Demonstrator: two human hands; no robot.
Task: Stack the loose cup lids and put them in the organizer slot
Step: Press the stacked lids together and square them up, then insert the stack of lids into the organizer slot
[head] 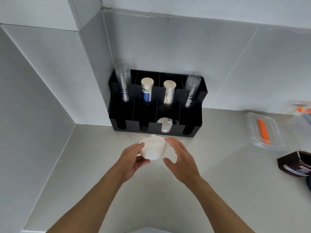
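Pale counter (218, 174), left hand (133, 161) gripping lid stack (152, 149), right hand (180, 158) open alongside, fingertips touching

The organizer (156, 105) stands on the counter (101, 148) in the corner, its back against the wall, with four cup stacks in its rear slots and lids (164, 125) in its third front slot from the left. Just before it, the left hand (133, 158) and right hand (180, 158) flank a lid stack (152, 149). Well to the right lies a tray (264, 132), with a carton (296, 163) nearer the viewer.
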